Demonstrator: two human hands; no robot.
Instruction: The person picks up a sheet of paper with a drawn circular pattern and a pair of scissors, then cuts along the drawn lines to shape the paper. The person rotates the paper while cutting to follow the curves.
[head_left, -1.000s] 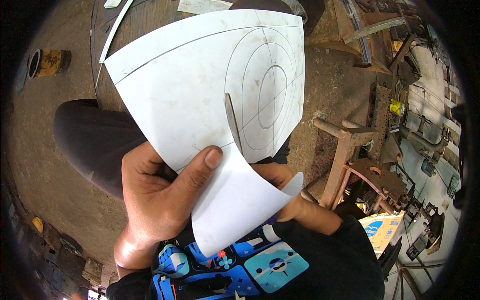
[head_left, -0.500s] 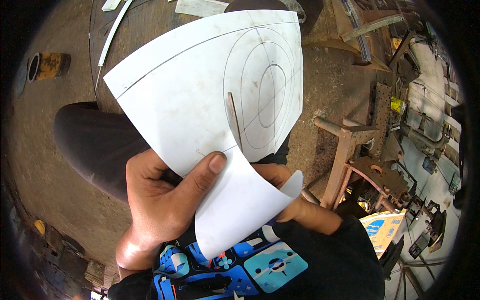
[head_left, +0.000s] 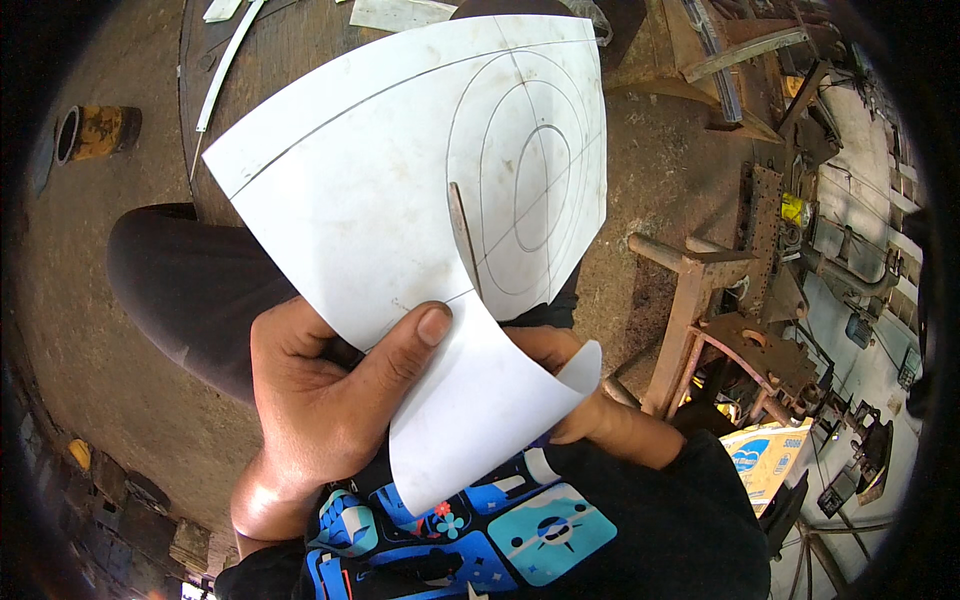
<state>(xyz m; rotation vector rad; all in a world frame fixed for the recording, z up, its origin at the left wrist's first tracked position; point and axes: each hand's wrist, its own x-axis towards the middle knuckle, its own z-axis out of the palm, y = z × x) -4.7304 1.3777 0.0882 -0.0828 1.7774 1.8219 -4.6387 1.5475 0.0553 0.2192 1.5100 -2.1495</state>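
Observation:
A large white paper sheet (head_left: 340, 190) with pencilled ovals, crossing lines and a curved line along its far edge is held up in front of me. My left hand (head_left: 330, 390) pinches its near left edge, thumb on top and fingers behind. A narrow metal scissor blade (head_left: 462, 235) lies over the sheet beside the outer oval, coming up through a cut. The near strip of the sheet curls toward my chest. My right hand (head_left: 575, 400) is closed behind that curl, around the scissors' mostly hidden handles; a bit of purple shows there.
A rusty steel frame (head_left: 690, 310) stands to the right, with metal parts beyond it. At the far left a short rusty pipe (head_left: 105, 133) lies on the floor. A thin white strip (head_left: 225, 75) and another white piece (head_left: 400, 14) lie ahead. A yellow packet (head_left: 765, 460) is at lower right.
The sheet's far left corner has shifted slightly left and up, and the scissor blade has moved slightly with it. Both hands keep nearly the same places.

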